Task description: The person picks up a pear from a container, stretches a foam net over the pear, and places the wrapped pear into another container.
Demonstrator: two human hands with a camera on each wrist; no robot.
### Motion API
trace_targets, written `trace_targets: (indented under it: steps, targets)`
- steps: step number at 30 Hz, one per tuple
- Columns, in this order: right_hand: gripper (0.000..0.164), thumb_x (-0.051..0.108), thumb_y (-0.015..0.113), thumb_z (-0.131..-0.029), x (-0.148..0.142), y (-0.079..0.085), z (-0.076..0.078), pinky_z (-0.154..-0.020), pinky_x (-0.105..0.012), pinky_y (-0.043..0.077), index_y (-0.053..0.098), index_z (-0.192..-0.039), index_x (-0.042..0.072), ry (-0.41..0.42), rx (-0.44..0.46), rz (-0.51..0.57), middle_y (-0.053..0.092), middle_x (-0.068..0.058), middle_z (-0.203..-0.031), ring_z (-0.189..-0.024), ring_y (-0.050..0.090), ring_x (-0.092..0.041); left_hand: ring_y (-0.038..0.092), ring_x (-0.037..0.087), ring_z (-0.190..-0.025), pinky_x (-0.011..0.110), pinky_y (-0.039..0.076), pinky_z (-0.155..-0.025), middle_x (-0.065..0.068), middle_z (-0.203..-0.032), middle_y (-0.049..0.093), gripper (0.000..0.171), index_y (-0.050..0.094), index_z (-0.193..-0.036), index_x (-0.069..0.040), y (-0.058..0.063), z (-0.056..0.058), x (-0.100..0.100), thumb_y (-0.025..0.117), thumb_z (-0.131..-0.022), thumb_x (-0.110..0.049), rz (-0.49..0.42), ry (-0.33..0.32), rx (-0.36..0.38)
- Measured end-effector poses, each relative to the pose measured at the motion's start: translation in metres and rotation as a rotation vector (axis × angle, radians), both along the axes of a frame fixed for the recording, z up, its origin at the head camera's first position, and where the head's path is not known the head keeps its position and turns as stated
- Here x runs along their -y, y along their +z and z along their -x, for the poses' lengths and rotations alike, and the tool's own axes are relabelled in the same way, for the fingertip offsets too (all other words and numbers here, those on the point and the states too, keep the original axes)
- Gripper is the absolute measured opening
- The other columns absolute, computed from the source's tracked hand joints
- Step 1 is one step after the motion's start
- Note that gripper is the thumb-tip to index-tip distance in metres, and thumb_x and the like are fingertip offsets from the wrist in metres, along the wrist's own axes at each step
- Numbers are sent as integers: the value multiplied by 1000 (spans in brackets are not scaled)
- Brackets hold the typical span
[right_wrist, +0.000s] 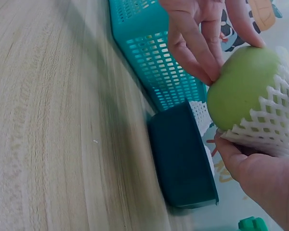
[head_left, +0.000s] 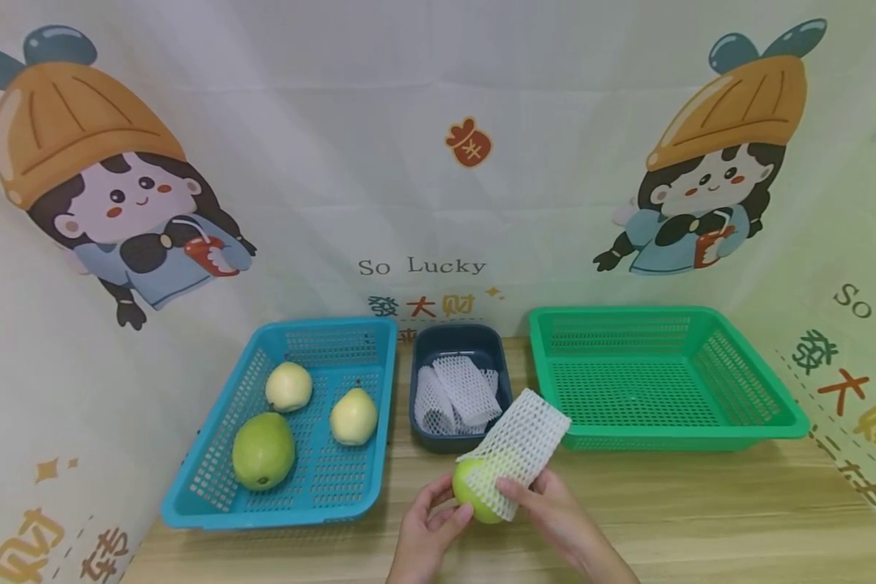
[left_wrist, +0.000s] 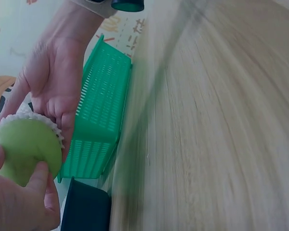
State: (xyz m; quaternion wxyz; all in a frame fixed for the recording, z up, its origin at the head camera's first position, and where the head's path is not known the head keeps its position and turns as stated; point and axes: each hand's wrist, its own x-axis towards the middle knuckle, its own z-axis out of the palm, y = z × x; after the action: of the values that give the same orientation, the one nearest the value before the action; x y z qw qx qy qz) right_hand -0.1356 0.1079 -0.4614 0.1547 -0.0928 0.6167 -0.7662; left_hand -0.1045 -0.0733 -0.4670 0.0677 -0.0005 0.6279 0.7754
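A green apple [head_left: 474, 489] is partly inside a white foam net sleeve [head_left: 531, 430], whose far end extends beyond the fruit. My left hand [head_left: 431, 527] holds the bare end of the apple between thumb and fingers. On the other side, my right hand [head_left: 555, 511] grips the net around the fruit, thumb on top. In the right wrist view the apple [right_wrist: 243, 86] shows its bare half, with the jagged edge of the net [right_wrist: 274, 120] around its middle. The left wrist view shows the apple's bare end [left_wrist: 26, 149] under the left fingers.
At the left a blue basket [head_left: 263, 519] holds two pale pears [head_left: 354, 418] and a large green fruit [head_left: 264, 452]. A dark blue bin [head_left: 448, 444] with several foam nets [head_left: 467, 389] stands behind the hands. To its right is a green basket [head_left: 672, 438]. A printed cloth [head_left: 438, 203] hangs behind.
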Motion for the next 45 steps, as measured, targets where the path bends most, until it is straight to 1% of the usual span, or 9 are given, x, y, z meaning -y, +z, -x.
trace_targets:
  steps: [4, 11, 17, 25, 30, 36, 38, 42, 45]
  targets:
    - [65, 17, 57, -91, 1, 2, -3, -94, -16, 42, 24, -136, -15, 12, -15, -36, 43, -25, -137, -107, 55, 0, 59, 11, -98, 28, 51, -88, 22, -124, 47, 65, 29, -135, 16, 1, -1, -3, 64, -86, -9, -37, -3, 16]
    - [70, 20, 56, -92, 3, 1, -7, -95, -17, 40, 18, -139, -15, 65, -49, -51, 37, -30, -139, -111, 52, -2, 58, 8, -96, 29, 50, -91, 16, -121, 46, 62, 25, -135, 18, 4, -2, -7, 59, -87, 0, -146, -20, 56]
    - [76, 28, 59, -89, 8, -1, -11, -101, -24, 37, 18, -142, -8, 47, -24, -111, 37, -26, -141, -119, 47, -13, 58, 7, -96, 28, 50, -90, 12, -117, 48, 59, 24, -135, 19, 4, -3, -7, 54, -86, 4, -157, -24, 57]
    - [67, 23, 57, -91, 10, -4, -14, -96, -18, 37, 24, -139, -10, 77, -44, -91, 43, -22, -137, -114, 50, -7, 57, 7, -99, 29, 49, -92, 13, -119, 47, 60, 20, -136, 19, 5, -3, -5, 52, -87, 3, -173, -71, 66]
    - [62, 26, 58, -91, 11, -2, -15, -93, -18, 38, 33, -136, -8, 73, -43, -151, 50, -17, -131, -111, 51, -9, 56, 4, -100, 25, 48, -92, 8, -118, 47, 61, 15, -137, 19, 1, -3, -3, 49, -89, 2, -218, -111, 59]
    - [59, 32, 61, -89, 11, 6, -16, -94, -26, 40, 41, -132, -3, 90, -60, -252, 55, -14, -126, -110, 53, -15, 55, 4, -103, 23, 47, -93, 7, -123, 49, 62, 13, -138, 19, -4, -3, -1, 49, -91, -1, -258, -132, 48]
    - [62, 31, 64, -87, 11, 9, -16, -95, -28, 40, 38, -134, 0, 72, -79, -266, 53, -14, -128, -112, 52, -17, 55, 4, -104, 23, 47, -93, 7, -126, 48, 62, 13, -139, 18, -4, -3, -1, 49, -91, -1, -269, -129, 51]
    - [82, 23, 72, -79, 13, 12, -17, -97, -28, 39, 23, -141, 4, -41, -88, -235, 44, -17, -135, -118, 48, -23, 55, 4, -105, 24, 47, -93, 8, -131, 46, 64, 10, -139, 17, -4, -2, -1, 49, -92, -1, -294, -131, 39]
    - [89, 21, 72, -79, 14, 15, -19, -102, -36, 37, 14, -145, 5, -121, -85, -188, 35, -21, -142, -125, 41, -29, 55, 4, -106, 25, 47, -94, 8, -133, 45, 65, 10, -140, 17, -3, -2, -1, 49, -92, -2, -311, -136, 27]
